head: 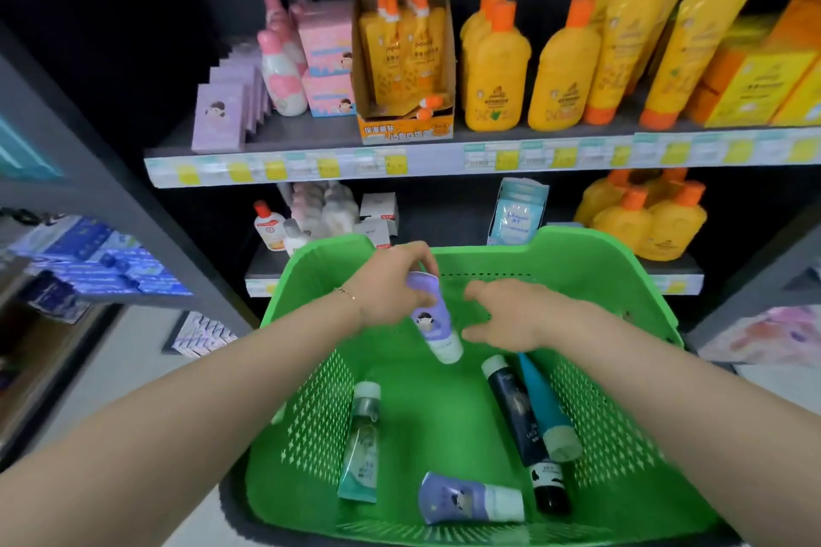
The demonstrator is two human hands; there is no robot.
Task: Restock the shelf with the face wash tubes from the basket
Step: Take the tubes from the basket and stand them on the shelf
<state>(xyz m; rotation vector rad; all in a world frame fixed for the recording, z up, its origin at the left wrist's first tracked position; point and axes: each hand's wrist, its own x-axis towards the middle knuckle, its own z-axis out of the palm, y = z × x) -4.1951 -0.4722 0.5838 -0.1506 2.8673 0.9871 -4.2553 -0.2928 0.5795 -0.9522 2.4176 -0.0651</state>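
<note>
Left hand (391, 286): your fingers and thumb are curled round the crimped end of a lavender face wash tube (428, 315), white cap pointing down, lifted off the basket floor. Right hand (502, 315): your fingers are spread and loose, gripping nothing, with the tips just beside the tube's cap; contact unclear. Both hands are over the far half of the green basket (311, 275). On its floor lie a second lavender tube (471, 502) by the near wall, a pale green tube (362, 446) on the left, and a navy tube (517, 413) and teal tube (544, 404) side by side on the right. Beyond is the shelf (306, 133), with purple boxes (217, 115) on its left and yellow bottles (493, 71) on its right.
</note>
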